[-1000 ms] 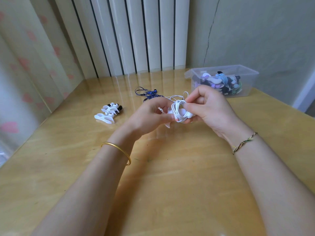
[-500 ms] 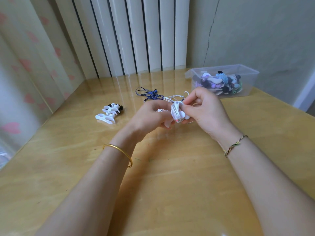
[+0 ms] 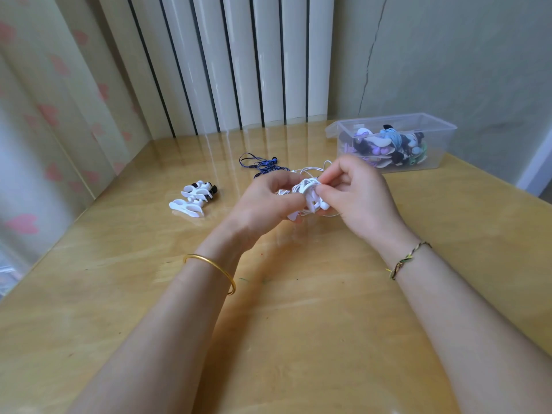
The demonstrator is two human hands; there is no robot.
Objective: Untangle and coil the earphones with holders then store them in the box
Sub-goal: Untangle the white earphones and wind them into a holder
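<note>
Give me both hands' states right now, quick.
Left hand: closed, gripping the white earphones bundle.
Right hand: closed, fingertips pinching the same white bundle.

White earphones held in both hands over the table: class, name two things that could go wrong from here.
1. The white earphones are pinched between the left hand and right hand; a slack grip could let the coil spring loose.
2. A loop trails toward the blue earphones behind and might snag them.
</note>
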